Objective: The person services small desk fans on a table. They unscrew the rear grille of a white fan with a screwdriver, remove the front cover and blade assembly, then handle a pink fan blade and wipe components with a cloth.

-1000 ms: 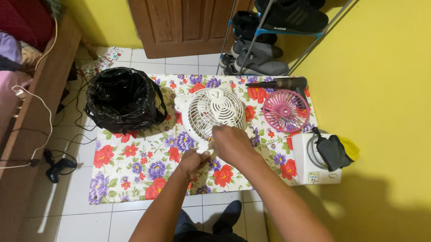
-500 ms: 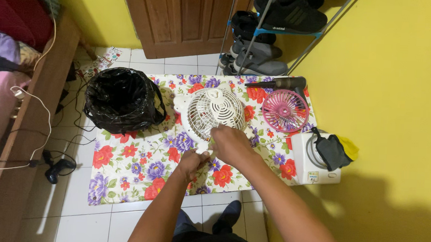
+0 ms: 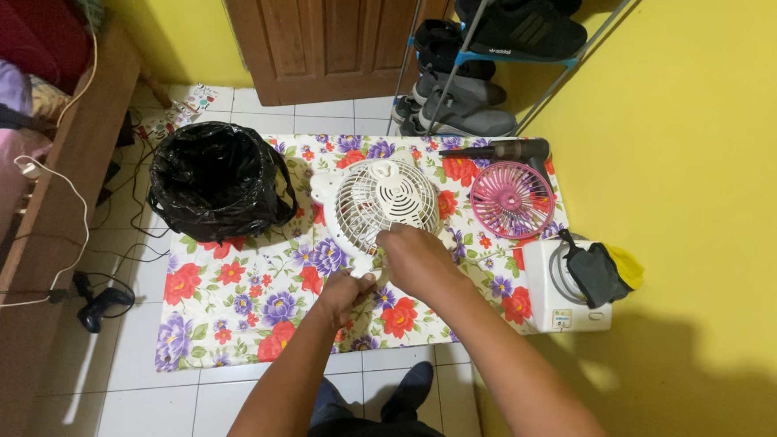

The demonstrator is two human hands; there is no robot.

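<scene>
White plastic fan grille [image 3: 388,198] mid floral mat [image 3: 224,307] on floor | right hand [image 3: 417,260] stays curled on its lower rim | left hand [image 3: 345,292] closed on base beneath | little changed: hands hardly moved

A fan [image 3: 388,199] is lying mid-mat [image 3: 224,316], a bin [image 3: 218,178] sitting to its left, a smaller grille [image 3: 512,199] to its right, both hands [image 3: 417,257] at its near edge.
</scene>
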